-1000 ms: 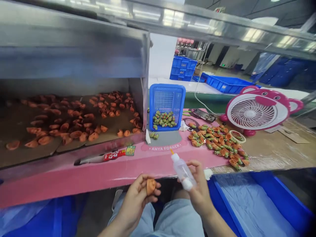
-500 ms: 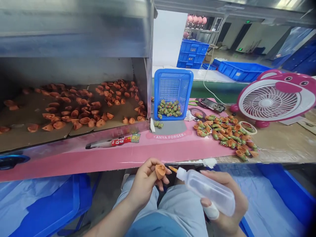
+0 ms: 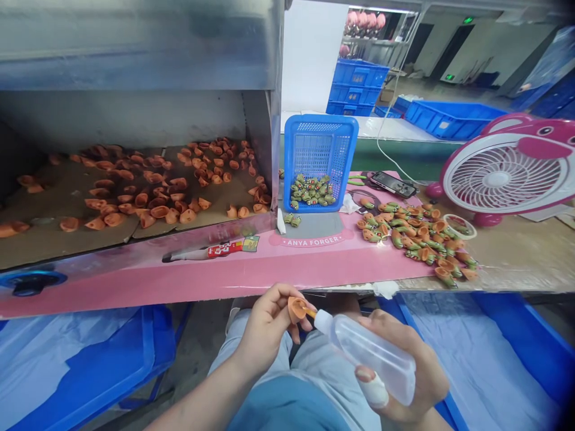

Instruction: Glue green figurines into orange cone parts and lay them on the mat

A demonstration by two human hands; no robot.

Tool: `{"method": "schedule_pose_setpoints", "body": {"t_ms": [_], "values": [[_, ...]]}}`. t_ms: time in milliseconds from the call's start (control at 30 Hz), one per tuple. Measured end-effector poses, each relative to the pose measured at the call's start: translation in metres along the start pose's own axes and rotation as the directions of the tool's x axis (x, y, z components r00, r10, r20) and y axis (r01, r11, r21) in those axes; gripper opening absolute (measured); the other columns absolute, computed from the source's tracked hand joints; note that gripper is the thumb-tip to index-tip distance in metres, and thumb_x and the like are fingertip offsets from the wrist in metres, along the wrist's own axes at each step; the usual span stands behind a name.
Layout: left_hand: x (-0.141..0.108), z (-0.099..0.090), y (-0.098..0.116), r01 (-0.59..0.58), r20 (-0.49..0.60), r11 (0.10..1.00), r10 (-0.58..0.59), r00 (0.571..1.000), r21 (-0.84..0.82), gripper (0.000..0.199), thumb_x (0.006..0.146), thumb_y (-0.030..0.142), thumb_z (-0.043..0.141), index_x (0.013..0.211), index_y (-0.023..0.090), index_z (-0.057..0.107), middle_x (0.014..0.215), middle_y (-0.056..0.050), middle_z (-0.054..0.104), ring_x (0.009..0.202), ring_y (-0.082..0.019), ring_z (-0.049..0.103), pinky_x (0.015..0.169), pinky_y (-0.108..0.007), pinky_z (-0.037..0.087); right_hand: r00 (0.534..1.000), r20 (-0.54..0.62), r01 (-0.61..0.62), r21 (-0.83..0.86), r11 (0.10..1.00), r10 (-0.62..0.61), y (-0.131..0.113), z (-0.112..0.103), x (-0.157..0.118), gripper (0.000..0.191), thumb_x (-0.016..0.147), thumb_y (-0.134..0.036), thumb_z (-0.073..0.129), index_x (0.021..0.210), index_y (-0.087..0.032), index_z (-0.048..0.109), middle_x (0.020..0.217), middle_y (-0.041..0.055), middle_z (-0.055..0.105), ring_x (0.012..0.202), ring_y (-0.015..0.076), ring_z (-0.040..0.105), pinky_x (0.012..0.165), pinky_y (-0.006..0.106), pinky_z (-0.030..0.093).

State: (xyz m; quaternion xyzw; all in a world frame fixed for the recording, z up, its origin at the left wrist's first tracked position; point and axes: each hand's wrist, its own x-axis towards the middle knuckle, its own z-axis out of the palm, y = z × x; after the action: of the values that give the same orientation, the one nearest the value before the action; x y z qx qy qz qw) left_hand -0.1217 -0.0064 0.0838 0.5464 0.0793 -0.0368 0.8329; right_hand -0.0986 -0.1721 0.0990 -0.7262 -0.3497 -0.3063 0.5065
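My left hand (image 3: pixel 269 326) pinches a small hollow orange piece (image 3: pixel 296 309) with its open side up. My right hand (image 3: pixel 406 365) grips a transparent plastic squeeze bottle (image 3: pixel 371 359), and a white wrap (image 3: pixel 374 389) covers one finger. The bottle's thin orange nozzle (image 3: pixel 309 312) reaches the orange piece, its tip hidden at the rim. Farther off, finished-looking orange and green pieces (image 3: pixel 415 239) lie heaped on the bench, and more sit in a blue plastic basket (image 3: pixel 320 134). Loose orange pieces (image 3: pixel 153 194) cover cardboard in a steel cabinet (image 3: pixel 135 54).
A pink printed board (image 3: pixel 224 272) runs along the bench edge, with a glue tube (image 3: pixel 211 251) on it. A phone (image 3: pixel 393 184) and a pink fan (image 3: pixel 498 173) stand beyond. Blue crates lined with plastic (image 3: pixel 476 353) sit below on both sides of my knees.
The bottle has swung from upright to nearly level, and its nozzle has moved onto the orange piece. Both hands have come closer together, and the view has tilted slightly.
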Motion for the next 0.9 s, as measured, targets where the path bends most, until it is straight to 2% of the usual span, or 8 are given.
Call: {"method": "schedule_pose_setpoints", "body": {"t_ms": [200, 400, 900], "values": [[0.0006, -0.0008, -0.0001, 0.008, -0.007, 1.0, -0.008, 1.0, -0.003, 0.002, 0.078, 0.018, 0.049, 0.079, 0.017, 0.048, 0.072, -0.002, 0.061, 0.055, -0.01, 0.053, 0.041, -0.018, 0.04, 1.0, 0.001, -0.023, 0.013, 1.0, 0.023, -0.0007, 0.001, 0.001, 0.031, 0.07, -0.026, 0.057, 0.098, -0.011, 0.054, 0.071, 0.0061, 0.056, 0.061, 0.0182, 0.055, 0.051, 0.031, 0.044], [0.0015, -0.0027, -0.0034, 0.004, -0.009, 1.0, -0.004, 1.0, 0.005, 0.004, 0.078, 0.02, 0.049, 0.08, 0.017, 0.049, 0.072, -0.001, 0.059, 0.055, -0.01, 0.053, 0.041, -0.018, 0.04, 0.999, 0.019, -0.026, -0.064, 0.998, 0.027, 0.0032, -0.0002, -0.0028, 0.031, 0.07, -0.029, 0.057, 0.096, -0.011, 0.055, 0.073, 0.0064, 0.059, 0.062, 0.0185, 0.056, 0.059, 0.033, 0.046], [0.0024, -0.0025, -0.0025, 0.015, -0.029, 1.0, -0.015, 0.999, -0.003, 0.004, 0.077, 0.02, 0.05, 0.078, 0.017, 0.049, 0.072, -0.003, 0.062, 0.052, -0.009, 0.052, 0.042, -0.018, 0.04, 0.999, 0.035, -0.028, -0.042, 0.999, 0.03, 0.0036, 0.0008, -0.0049, 0.029, 0.068, -0.024, 0.057, 0.094, -0.011, 0.055, 0.074, 0.0064, 0.059, 0.063, 0.018, 0.056, 0.057, 0.032, 0.048]]}}
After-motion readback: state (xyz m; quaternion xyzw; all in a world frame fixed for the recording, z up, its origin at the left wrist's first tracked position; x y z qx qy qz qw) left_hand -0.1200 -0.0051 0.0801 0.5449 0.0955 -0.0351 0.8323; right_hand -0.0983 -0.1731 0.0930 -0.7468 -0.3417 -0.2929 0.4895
